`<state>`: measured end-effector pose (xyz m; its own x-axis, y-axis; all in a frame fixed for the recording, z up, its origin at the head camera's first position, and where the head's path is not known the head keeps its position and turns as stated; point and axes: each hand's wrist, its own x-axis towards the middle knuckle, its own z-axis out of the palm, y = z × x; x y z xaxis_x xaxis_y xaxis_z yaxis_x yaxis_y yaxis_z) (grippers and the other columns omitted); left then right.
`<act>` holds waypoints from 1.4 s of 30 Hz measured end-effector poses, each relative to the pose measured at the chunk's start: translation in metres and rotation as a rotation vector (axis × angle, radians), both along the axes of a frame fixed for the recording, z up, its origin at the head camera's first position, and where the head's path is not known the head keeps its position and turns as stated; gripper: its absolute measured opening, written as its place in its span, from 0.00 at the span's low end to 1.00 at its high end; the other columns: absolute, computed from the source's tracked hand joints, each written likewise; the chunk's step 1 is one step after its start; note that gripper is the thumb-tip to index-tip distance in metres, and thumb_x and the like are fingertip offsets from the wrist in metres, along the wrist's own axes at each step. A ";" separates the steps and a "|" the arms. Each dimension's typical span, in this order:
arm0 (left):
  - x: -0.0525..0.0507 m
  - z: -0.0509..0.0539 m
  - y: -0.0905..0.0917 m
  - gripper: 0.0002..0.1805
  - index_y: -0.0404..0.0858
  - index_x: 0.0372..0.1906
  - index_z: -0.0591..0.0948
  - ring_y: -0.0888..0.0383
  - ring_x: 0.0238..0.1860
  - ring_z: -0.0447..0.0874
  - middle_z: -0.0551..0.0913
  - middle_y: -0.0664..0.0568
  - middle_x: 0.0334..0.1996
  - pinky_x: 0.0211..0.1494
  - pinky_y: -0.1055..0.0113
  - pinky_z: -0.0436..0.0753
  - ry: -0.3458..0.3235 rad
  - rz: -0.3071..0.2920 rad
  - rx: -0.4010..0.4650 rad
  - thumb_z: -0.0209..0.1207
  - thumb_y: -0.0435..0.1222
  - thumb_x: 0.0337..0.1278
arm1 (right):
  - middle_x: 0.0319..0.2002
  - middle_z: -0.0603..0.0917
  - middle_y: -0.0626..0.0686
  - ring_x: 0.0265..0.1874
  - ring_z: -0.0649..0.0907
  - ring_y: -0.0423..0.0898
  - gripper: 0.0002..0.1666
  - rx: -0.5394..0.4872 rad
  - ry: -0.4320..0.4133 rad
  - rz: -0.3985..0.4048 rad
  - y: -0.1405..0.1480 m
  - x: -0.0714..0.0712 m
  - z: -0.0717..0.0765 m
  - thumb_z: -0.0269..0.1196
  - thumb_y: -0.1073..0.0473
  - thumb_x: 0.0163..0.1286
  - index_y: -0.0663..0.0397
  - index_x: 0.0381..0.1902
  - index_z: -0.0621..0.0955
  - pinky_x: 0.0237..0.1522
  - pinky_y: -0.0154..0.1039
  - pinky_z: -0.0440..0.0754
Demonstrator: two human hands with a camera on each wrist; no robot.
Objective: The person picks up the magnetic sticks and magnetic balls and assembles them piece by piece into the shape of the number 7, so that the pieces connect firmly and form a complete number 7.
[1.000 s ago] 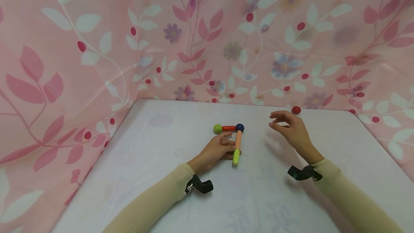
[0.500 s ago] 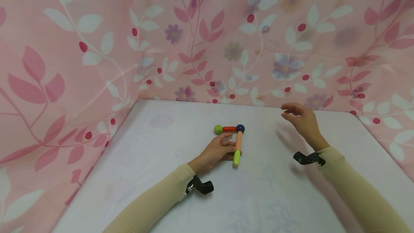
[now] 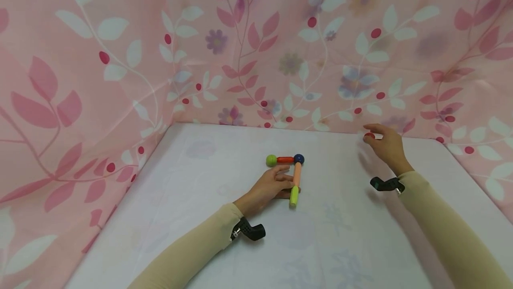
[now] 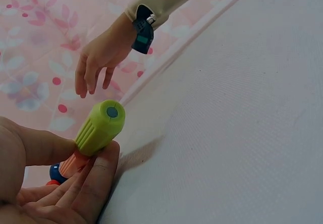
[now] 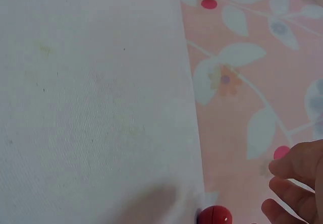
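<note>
My left hand (image 3: 266, 189) pinches a toy magnetic rod piece near the joint of its lime-green rod (image 4: 101, 128) and orange rod (image 3: 297, 174). At the far end of the orange rod sits a dark blue ball (image 3: 299, 159), from which a red rod (image 3: 285, 160) runs left to a light green ball (image 3: 271, 160). A loose red ball (image 5: 215, 215) lies at the table's back edge. Over it hovers my right hand (image 3: 388, 147), fingers loosely bent and holding nothing; in the right wrist view a gap shows between fingertips and ball.
A white-covered table (image 3: 192, 200) carries the pieces. Pink floral cloth (image 3: 256, 48) hangs right behind its back edge and along the sides. Each wrist wears a black camera mount (image 3: 252, 231).
My right hand has moved back and to the right, to the red ball. My left hand and the joined rods have stayed in place.
</note>
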<state>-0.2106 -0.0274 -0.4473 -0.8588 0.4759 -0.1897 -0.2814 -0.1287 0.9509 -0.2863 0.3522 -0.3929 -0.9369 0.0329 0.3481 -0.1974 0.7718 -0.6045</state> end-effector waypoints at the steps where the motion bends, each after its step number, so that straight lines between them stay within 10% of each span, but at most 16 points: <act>1: 0.000 0.000 0.000 0.33 0.36 0.77 0.65 0.45 0.49 0.89 0.85 0.42 0.55 0.52 0.56 0.87 -0.001 -0.001 0.001 0.60 0.26 0.72 | 0.60 0.79 0.74 0.54 0.80 0.73 0.23 0.006 -0.005 0.000 0.002 -0.002 -0.001 0.64 0.62 0.75 0.63 0.65 0.80 0.51 0.64 0.77; 24: -0.001 0.002 0.001 0.33 0.35 0.77 0.65 0.45 0.49 0.89 0.84 0.42 0.55 0.53 0.56 0.86 -0.017 -0.001 0.001 0.60 0.25 0.72 | 0.74 0.58 0.78 0.72 0.57 0.77 0.34 0.142 -0.199 0.098 0.036 -0.033 -0.025 0.52 0.67 0.74 0.75 0.75 0.61 0.73 0.69 0.51; 42: -0.001 0.001 0.001 0.33 0.36 0.77 0.65 0.46 0.48 0.89 0.85 0.44 0.53 0.52 0.57 0.87 -0.018 -0.003 -0.003 0.61 0.26 0.72 | 0.55 0.77 0.74 0.56 0.75 0.71 0.17 0.052 -0.219 0.007 0.029 -0.024 -0.023 0.57 0.66 0.79 0.73 0.59 0.74 0.55 0.63 0.77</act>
